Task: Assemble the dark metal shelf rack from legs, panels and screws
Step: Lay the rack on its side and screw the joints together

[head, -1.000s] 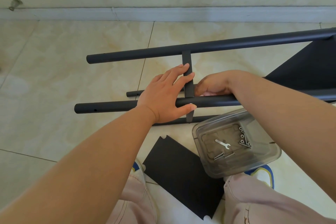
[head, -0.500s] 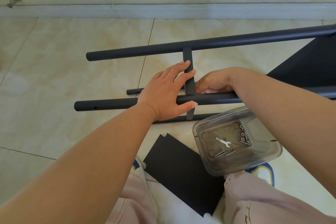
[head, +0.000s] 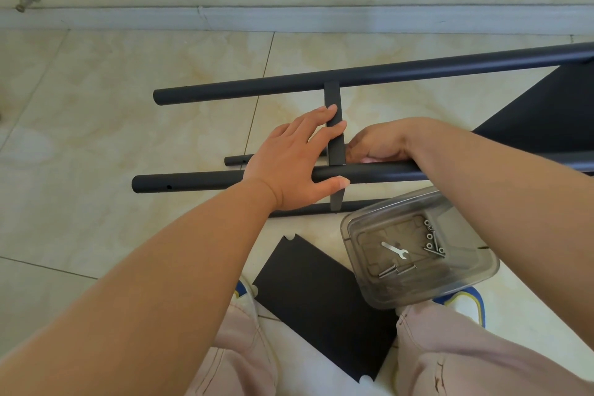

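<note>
Frame (head: 334,135) part-built, lying mid-floor: legs joined by crossbar, one panel fixed far right. Left hand (head: 292,164) flat, fingers straight on near leg (head: 193,182). Right hand (head: 376,145) curled behind crossbar; grip unclear. Loose panel (head: 318,305) near knees, screws (head: 430,238) in tub (head: 475,280): much left.

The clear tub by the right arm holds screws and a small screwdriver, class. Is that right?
Not quite: the tool in the tub is a small flat wrench, not a screwdriver, as the head view shows. The screws do lie in it, by the right arm.
</note>
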